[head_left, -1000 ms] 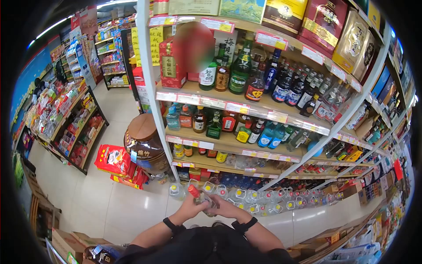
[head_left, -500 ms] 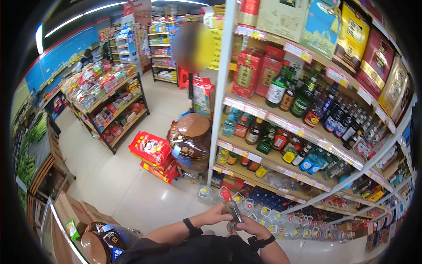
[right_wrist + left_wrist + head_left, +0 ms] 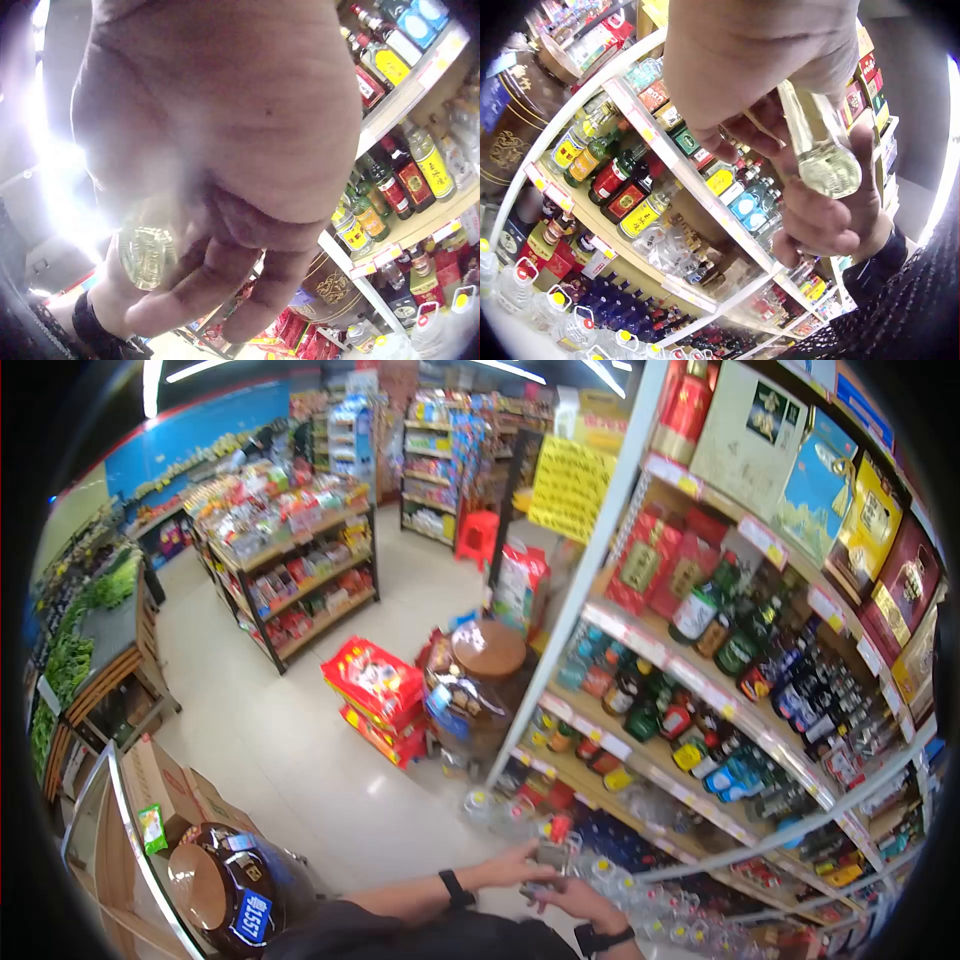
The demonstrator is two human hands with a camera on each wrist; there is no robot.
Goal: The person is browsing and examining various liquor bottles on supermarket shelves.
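Observation:
A clear glass bottle with a red cap [image 3: 558, 827] is held between both hands in front of the body, in the lower middle of the head view. My left hand [image 3: 508, 866] grips it from the left, below the cap. The right hand [image 3: 580, 901] is at its lower end, thumb and fingers around the glass. In the left wrist view the ridged bottle base [image 3: 831, 171] shows between the right hand's thumb and fingers [image 3: 817, 217]. That same base also appears in the right wrist view, beside the right hand [image 3: 225, 127]. Hands hide most of the bottle's label.
A tall liquor shelf [image 3: 690, 650] rises on the right, with large clear jugs [image 3: 640, 885] along its foot. Red bags [image 3: 375, 685] are stacked beside a brown jar [image 3: 485, 655]. A snack stand [image 3: 290, 565] stands farther back. Another lidded jar [image 3: 215, 880] sits lower left.
The head view has turned left, so shelf, jars and bags sit farther right in it. Both hands stay on the bottle; the bottle now appears farther right and partly blurred.

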